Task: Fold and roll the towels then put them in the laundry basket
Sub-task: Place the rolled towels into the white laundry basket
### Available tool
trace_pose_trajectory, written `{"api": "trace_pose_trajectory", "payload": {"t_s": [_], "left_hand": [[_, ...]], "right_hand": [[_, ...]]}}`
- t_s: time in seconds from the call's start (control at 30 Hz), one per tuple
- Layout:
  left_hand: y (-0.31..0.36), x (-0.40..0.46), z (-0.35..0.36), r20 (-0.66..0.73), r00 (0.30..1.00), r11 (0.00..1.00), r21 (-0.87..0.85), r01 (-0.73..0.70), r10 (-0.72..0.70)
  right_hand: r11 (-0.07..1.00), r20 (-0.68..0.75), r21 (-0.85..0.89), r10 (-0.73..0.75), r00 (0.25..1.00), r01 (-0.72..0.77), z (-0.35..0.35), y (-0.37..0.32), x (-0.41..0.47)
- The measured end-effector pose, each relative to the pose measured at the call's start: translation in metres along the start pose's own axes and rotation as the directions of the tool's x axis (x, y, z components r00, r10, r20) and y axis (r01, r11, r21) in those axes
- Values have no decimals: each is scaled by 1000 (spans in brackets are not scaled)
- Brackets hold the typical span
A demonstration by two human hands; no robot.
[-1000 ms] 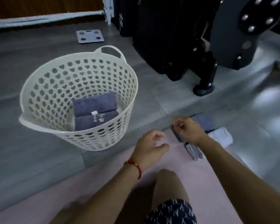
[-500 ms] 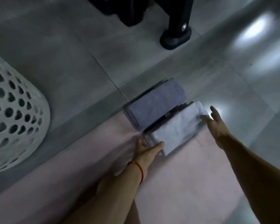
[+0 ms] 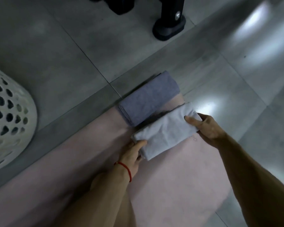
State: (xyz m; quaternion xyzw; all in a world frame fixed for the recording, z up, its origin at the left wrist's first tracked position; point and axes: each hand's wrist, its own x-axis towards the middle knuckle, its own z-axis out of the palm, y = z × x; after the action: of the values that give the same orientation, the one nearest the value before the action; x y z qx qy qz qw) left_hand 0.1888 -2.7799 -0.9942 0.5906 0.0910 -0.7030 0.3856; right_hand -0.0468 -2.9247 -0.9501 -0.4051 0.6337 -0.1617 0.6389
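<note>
While the left hand (image 3: 132,154) and right hand (image 3: 206,126) grip opposite ends of the folded white cloth towel (image 3: 164,133), it sits just beside the folded blue-grey towel (image 3: 147,99) on the pink mat (image 3: 170,185).

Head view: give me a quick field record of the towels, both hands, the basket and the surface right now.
white towel: folded, gripped at both ends, over the pink mat
grey towel: folded, beside the white one, untouched, on the mat's far edge
left hand: grips the near-left end
right hand: grips the far-right end
laundry basket: at left, on the tile floor, inside not visible
pink mat: on the floor under the towels
</note>
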Motion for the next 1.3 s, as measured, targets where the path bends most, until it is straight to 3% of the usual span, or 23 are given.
{"api": "trace_pose_trajectory", "payload": {"t_s": [0.2, 0.43, 0.6, 0.7, 0.8, 0.9, 1.03, 1.2, 1.3], "left_hand": [[-6, -63, -45, 51, 999, 1000, 2, -9, 9], [13, -185, -138, 216, 960, 973, -180, -142, 180], [19, -272, -246, 114, 961, 942, -256, -217, 252], [-1, -314, -315, -14, 967, 918, -311, -248, 256], [-25, -352, -369, -58, 958, 888, -364, -282, 281], [-35, -389, -412, -31, 899, 834, -360, -419, 438], [-7, -443, -440, -49, 760, 713, -312, -628, 648], [94, -480, -448, -166, 569, 551, -148, -822, 805], [175, -464, -444, -218, 530, 539, -21, -842, 819]], "right_hand": [[998, 59, 59, 14, 998, -18, 33, -13, -84], [991, 161, -9, -129, 979, 132, 128, -91, -183], [976, 331, -146, -107, 938, 163, 243, -119, -243], [972, 412, -186, -55, 909, 143, 310, -101, -279], [970, 475, -181, -56, 878, 160, 364, -82, -314], [962, 559, -152, -105, 823, 226, 403, -85, -345], [943, 642, -85, -194, 742, 321, 438, -126, -366], [890, 662, 3, -343, 666, 456, 482, -211, -349], [900, 625, 22, -352, 696, 435, 511, -258, -297]]}}
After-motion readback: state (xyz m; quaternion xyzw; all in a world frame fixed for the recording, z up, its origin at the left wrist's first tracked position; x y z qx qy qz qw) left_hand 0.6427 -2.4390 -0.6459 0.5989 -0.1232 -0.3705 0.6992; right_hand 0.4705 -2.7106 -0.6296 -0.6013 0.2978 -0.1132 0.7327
